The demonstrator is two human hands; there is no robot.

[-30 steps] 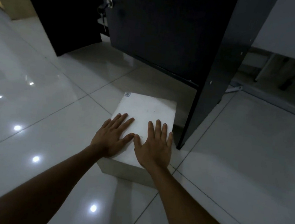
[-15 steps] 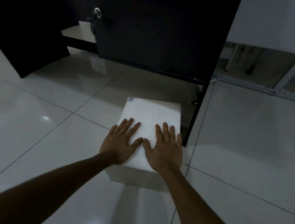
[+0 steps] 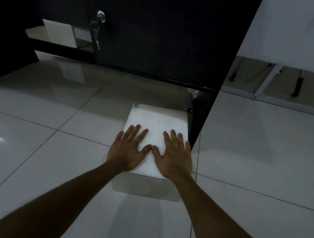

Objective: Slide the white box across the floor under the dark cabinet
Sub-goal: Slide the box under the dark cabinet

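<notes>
A white box (image 3: 158, 119) lies on the glossy tiled floor, its far end under the raised bottom edge of the dark cabinet (image 3: 163, 30). My left hand (image 3: 128, 149) and my right hand (image 3: 173, 156) press flat on the near half of its lid, fingers spread, thumbs almost touching. The box's right side runs close along the cabinet's dark side panel (image 3: 200, 128). A small label sits at the lid's far left corner.
A key hangs from a lock (image 3: 100, 17) on the cabinet door. Another white box (image 3: 59, 33) sits behind the cabinet at the left. A dark panel (image 3: 3, 40) stands at far left. White metal frame bars (image 3: 265, 82) run along the wall at right.
The view has swung so the cabinet faces me squarely and looms closer. Both hands stay flat on the lid; the box sits slightly further under the cabinet edge.
</notes>
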